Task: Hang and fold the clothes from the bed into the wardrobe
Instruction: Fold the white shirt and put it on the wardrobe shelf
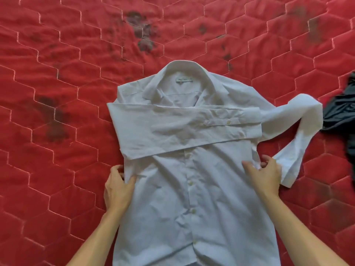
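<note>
A white button-up shirt (184, 198) lies flat, front up, on the red quilted bed (57, 93), collar pointing away from me. Its left sleeve is folded across the chest. The other sleeve (299, 131) loops out to the right and bends back down. My left hand (118, 186) pinches the shirt's left side edge at waist height. My right hand (266, 174) grips the fabric at the right side edge, just below the armpit.
A dark garment (342, 114) lies crumpled at the bed's right edge, close to the loose sleeve. Dark stains mark the red cover at the top centre and left. The wardrobe is out of view.
</note>
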Demonstrator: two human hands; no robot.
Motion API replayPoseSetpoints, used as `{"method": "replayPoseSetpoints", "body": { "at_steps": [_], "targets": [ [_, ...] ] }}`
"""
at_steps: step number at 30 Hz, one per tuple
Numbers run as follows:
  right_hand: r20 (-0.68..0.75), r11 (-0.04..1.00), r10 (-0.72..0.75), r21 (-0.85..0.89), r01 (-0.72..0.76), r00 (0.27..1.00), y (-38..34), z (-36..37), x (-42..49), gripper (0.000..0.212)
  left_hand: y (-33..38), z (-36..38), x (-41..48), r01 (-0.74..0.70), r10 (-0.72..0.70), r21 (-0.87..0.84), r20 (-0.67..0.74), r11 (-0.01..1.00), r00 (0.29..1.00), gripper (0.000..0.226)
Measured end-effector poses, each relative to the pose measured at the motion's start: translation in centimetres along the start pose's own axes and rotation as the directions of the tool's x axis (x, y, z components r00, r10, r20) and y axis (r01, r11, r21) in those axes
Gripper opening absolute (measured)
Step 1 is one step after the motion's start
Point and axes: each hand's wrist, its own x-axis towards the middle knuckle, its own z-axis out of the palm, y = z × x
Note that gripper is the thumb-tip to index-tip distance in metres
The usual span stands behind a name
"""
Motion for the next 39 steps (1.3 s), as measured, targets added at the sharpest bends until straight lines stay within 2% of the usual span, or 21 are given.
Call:
{"method": "replayPoseSetpoints", "body": {
  "at_steps": [3,5,6,9,11,13,15,18,21,23,25,29,32,34,39],
  "targets": [
    [0.076,0.983,0.07,-0.177,-0.056,0.995,4.7,-0.6,-3.0,0.067,-2.2,0.0,-1.8,0.064,-0.064,0.023,0.019,0.998,0.998,0.015],
    [0.145,0.949,0.124,-0.307,-0.075,0.982,7.3,-1.3,-5.2,0.061,-3.4,0.0,-3.4,0.046,-0.048,0.028,0.077,0.999,0.996,0.032],
    [0.171,0.946,0.146,-0.312,-0.087,0.974,8.6,-1.5,-6.2,0.061,-3.8,-0.1,-4.3,0.039,-0.042,0.025,0.11,0.999,0.993,0.043],
    [0.211,0.981,0.087,-0.189,-0.047,0.974,12.1,-2.1,-9.2,0.057,-5.6,-0.2,-7.1,0.039,-0.036,-0.012,0.182,0.999,0.983,0.057],
    [0.254,0.996,0.05,-0.09,-0.028,0.966,13.2,-2.8,-11.2,0.039,-7.4,0.0,-8.8,0.02,-0.026,0.029,0.255,0.999,0.966,0.049],
    [0.239,0.999,0.023,-0.048,-0.012,0.971,14.6,-3.4,-12.7,0.022,-9.7,0.2,-10.4,-0.009,-0.024,0.106,0.314,0.994,0.949,0.036],
    [0.203,0.998,0.014,-0.061,-0.002,0.979,16.3,-4.1,-14.0,0.017,-11.9,0.1,-12.0,0.0,-0.04,0.133,0.295,0.991,0.955,0.027],
    [0.186,0.998,0.04,-0.06,-0.029,0.982,19.0,-5.1,-15.5,0.026,-14.6,-0.5,-14.3,0.043,-0.07,0.131,0.216,0.99,0.974,0.014],
    [0.204,0.995,0.052,-0.092,-0.033,0.978,21.7,-5.9,-16.7,0.029,-17.7,-0.9,-16.2,0.093,-0.118,0.148,0.175,0.985,0.977,0.018],
    [0.225,0.991,0.082,-0.119,-0.056,0.971,23.5,-5.9,-17.1,0.023,-19.3,-0.7,-17.5,0.123,-0.162,0.211,0.183,0.97,0.97,0.022],
    [0.202,0.984,0.102,-0.166,-0.069,0.974,24.4,-6.0,-17.1,0.027,-19.5,-0.3,-18.5,0.165,-0.209,0.263,0.149,0.951,0.967,0.03],
    [0.061,0.99,0.06,-0.134,-0.052,0.996,21.9,-7.6,-14.9,0.035,-14.2,0.6,-18.9,0.169,-0.171,0.272,-0.017,0.947,0.985,0.048],
    [0.029,0.996,-0.034,-0.078,0.036,0.999,17.4,-8.5,-10.0,0.039,-7.6,2.5,-18.6,0.021,0.001,0.211,-0.103,0.977,0.995,0.057],
    [0.032,1.0,-0.028,0.014,0.028,0.999,14.1,-8.5,-6.0,0.046,-2.7,4.5,-17.9,-0.077,0.09,0.136,-0.097,0.988,0.991,0.051],
    [0.071,0.987,0.065,0.145,-0.075,0.995,8.7,-7.8,1.9,0.053,9.9,12.4,-17.4,-0.246,0.255,-0.128,0.059,0.961,0.965,0.036]
  ]
}}
